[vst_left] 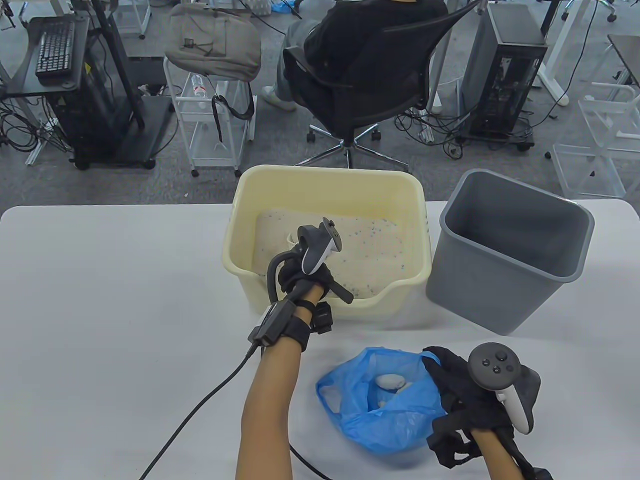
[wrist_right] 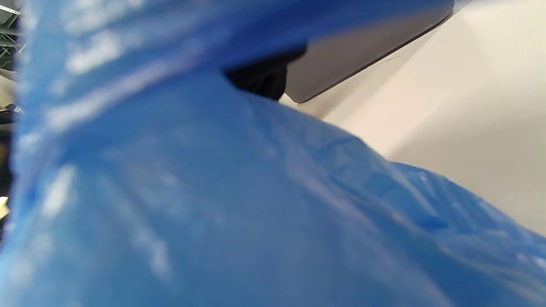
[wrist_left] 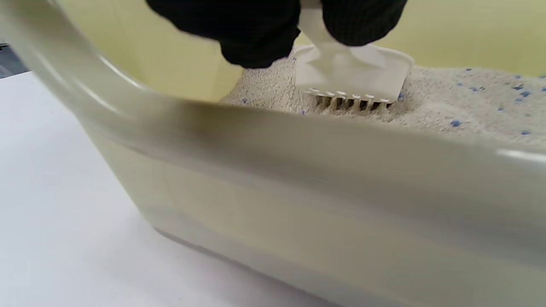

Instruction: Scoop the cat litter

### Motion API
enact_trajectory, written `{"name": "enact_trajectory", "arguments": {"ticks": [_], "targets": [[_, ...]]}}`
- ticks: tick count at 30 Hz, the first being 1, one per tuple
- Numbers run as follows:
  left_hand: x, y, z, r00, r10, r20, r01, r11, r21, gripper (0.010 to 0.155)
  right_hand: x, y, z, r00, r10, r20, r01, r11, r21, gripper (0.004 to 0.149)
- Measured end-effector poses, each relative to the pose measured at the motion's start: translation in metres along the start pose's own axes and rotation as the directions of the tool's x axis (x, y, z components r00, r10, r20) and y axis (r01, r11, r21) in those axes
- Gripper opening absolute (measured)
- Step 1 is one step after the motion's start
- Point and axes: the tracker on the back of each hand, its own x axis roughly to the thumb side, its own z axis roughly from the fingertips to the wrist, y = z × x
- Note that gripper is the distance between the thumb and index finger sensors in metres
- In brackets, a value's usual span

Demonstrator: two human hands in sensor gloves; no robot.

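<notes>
A cream litter box (vst_left: 240,235) stands at the table's back middle, filled with pale litter (vst_left: 370,250) flecked blue. My left hand (vst_left: 295,277) reaches over the box's near wall and grips the handle of a white slotted scoop (wrist_left: 354,76), whose toothed edge is dug into the litter (wrist_left: 460,106). In the table view the scoop is hidden behind the hand and tracker. My right hand (vst_left: 450,380) holds the rim of an open blue plastic bag (vst_left: 380,400) near the front; white clumps (vst_left: 392,382) lie inside it. The bag (wrist_right: 213,204) fills the right wrist view.
An empty grey bin (vst_left: 510,250) stands right of the litter box. A black cable (vst_left: 200,410) runs from my left wrist to the front edge. The box's near wall (wrist_left: 298,192) fills the left wrist view. Behind the table are a chair and carts.
</notes>
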Motion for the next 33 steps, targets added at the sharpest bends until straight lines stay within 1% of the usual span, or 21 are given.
{"name": "enact_trajectory", "arguments": {"ticks": [3,5,6,8,10,12,13,14,15,16,17,19,21,23,25,27,28,29,30,31,33], "targets": [[-0.015,0.010,0.020,0.997,0.012,0.071,-0.018,0.996,0.091,0.062,0.001,-0.001,0.001,1.000,-0.002,0.007,0.002,1.000,-0.002,0.043],[-0.028,0.016,0.021,0.998,0.017,0.053,-0.025,0.986,0.166,0.061,0.002,-0.001,0.001,1.000,0.001,0.014,-0.001,1.000,0.001,0.043],[-0.035,0.018,0.020,0.999,0.045,0.025,-0.048,0.984,0.170,0.061,0.002,0.000,0.001,1.000,0.006,0.017,-0.006,1.000,0.002,0.043],[-0.042,0.019,0.026,0.993,0.103,0.055,-0.111,0.982,0.154,0.061,0.002,0.001,0.002,1.000,0.017,0.019,-0.017,1.000,-0.001,0.043],[-0.050,0.019,0.034,0.986,0.142,0.088,-0.158,0.966,0.207,0.060,0.003,0.001,0.002,0.999,0.041,0.029,-0.041,0.999,-0.011,0.043],[-0.055,0.020,0.044,0.980,0.135,0.144,-0.166,0.959,0.229,0.060,0.003,0.000,0.002,0.999,0.042,0.034,-0.041,0.999,-0.012,0.042],[-0.061,0.022,0.044,0.979,0.154,0.131,-0.184,0.946,0.267,0.060,0.003,0.000,0.002,0.999,0.038,0.036,-0.037,0.999,-0.011,0.043],[-0.069,0.025,0.043,0.971,0.220,0.098,-0.239,0.931,0.276,0.059,0.003,0.000,0.002,0.999,0.039,0.038,-0.038,0.999,-0.012,0.043],[-0.072,0.026,0.044,0.963,0.254,0.094,-0.270,0.924,0.270,0.059,0.003,0.000,0.003,0.998,0.041,0.040,-0.040,0.999,-0.018,0.043],[-0.073,0.026,0.047,0.948,0.276,0.158,-0.307,0.923,0.231,0.060,0.003,0.000,0.003,0.998,0.046,0.040,-0.045,0.999,-0.025,0.042],[-0.075,0.026,0.053,0.947,0.262,0.186,-0.301,0.925,0.232,0.059,0.004,0.000,0.003,0.998,0.053,0.043,-0.052,0.998,-0.021,0.042],[-0.076,0.024,0.059,0.956,0.246,0.162,-0.284,0.916,0.283,0.060,0.005,-0.001,0.002,0.997,0.054,0.048,-0.054,0.998,-0.013,0.042],[-0.077,0.023,0.060,0.960,0.226,0.167,-0.263,0.932,0.249,0.059,0.005,0.000,0.002,0.997,0.054,0.050,-0.053,0.999,-0.010,0.043],[-0.079,0.021,0.061,0.962,0.254,0.103,-0.273,0.913,0.303,0.059,0.006,0.000,0.003,0.997,0.052,0.055,-0.052,0.999,-0.007,0.043],[-0.075,0.020,0.065,0.954,0.240,0.178,-0.279,0.929,0.242,0.059,0.008,0.001,0.003,0.997,0.055,0.063,-0.055,0.999,-0.003,0.043],[-0.074,0.021,0.070,0.954,0.266,0.140,-0.296,0.909,0.293,0.059,0.009,0.002,0.003,0.996,0.063,0.066,-0.063,0.998,-0.001,0.042],[-0.069,0.021,0.073,0.940,0.278,0.196,-0.323,0.912,0.255,0.059,0.009,0.002,0.004,0.995,0.066,0.068,-0.066,0.998,-0.003,0.043],[-0.068,0.023,0.074,0.939,0.282,0.199,-0.326,0.913,0.243,0.058,0.009,0.003,0.004,0.995,0.066,0.068,-0.066,0.998,-0.002,0.043],[-0.068,0.025,0.075,0.943,0.298,0.147,-0.330,0.894,0.303,0.059,0.009,0.003,0.005,0.996,0.063,0.067,-0.063,0.998,-0.004,0.042],[-0.067,0.027,0.074,0.945,0.288,0.155,-0.323,0.893,0.312,0.058,0.009,0.003,0.005,0.996,0.057,0.063,-0.056,0.998,-0.009,0.043],[-0.069,0.031,0.076,0.939,0.296,0.175,-0.334,0.906,0.261,0.058,0.008,0.002,0.005,0.997,0.054,0.057,-0.053,0.998,-0.014,0.042]]}}
